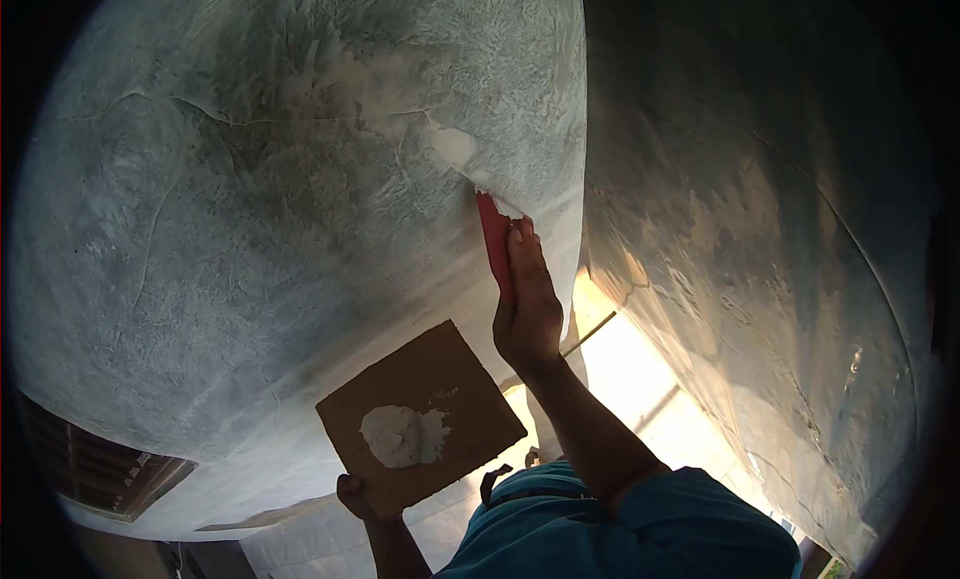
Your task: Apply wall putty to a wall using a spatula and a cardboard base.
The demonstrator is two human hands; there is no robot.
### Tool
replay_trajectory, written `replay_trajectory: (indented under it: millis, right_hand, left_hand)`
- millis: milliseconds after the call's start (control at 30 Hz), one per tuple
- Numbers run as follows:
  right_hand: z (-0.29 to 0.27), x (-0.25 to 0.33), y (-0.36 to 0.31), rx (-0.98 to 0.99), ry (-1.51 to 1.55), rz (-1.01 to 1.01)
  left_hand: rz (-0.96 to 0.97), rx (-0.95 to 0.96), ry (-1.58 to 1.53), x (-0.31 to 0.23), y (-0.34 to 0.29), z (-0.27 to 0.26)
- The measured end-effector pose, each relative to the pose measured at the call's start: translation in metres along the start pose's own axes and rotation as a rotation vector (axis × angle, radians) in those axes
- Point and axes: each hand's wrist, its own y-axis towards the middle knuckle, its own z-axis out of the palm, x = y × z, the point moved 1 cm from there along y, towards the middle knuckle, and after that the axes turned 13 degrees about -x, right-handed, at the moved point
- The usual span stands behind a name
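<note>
My right hand [530, 309] is raised to the grey plastered wall [270, 259], its fingers closed on a red putty spreader [493, 241]. White putty shows along the spreader's upper edge, which is against the wall or very close to it. Just above that edge, a pale putty patch [453, 146] sits at the end of a thin crack. Lower down, my left hand [355, 497] grips a brown square board [455, 364] by its lower left corner. On the board lies a smeared heap of white putty [395, 436]. The board hides most of the left fingers.
A second, darker wall [720, 229] rises on the right and meets the first at a corner. Bright light falls across the floor [630, 379] below. At the lower left is a dark slatted opening [90, 459] in the wall.
</note>
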Motion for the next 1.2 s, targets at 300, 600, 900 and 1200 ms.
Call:
replay_trajectory:
  millis: [300, 600, 900, 1200]
  right_hand:
    - [0.045, -0.001, 0.011, -0.058, -0.177, -0.111]
    - [0.004, 0.01, 0.034, -0.11, -0.047, -0.101]
    - [0.037, 0.003, -0.009, 0.063, -0.247, -0.252]
    - [0.006, -0.018, 0.027, -0.085, -0.05, -0.11]
  left_hand:
    - [0.015, -0.018, 0.041, 0.009, 0.003, 0.005]
    - [0.014, 0.036, 0.008, 0.006, 0.004, 0.001]
    - [-0.005, 0.024, -0.019, 0.012, 0.011, -0.006]
    - [-0.014, 0.049, 0.069, 0.008, 0.012, -0.002]
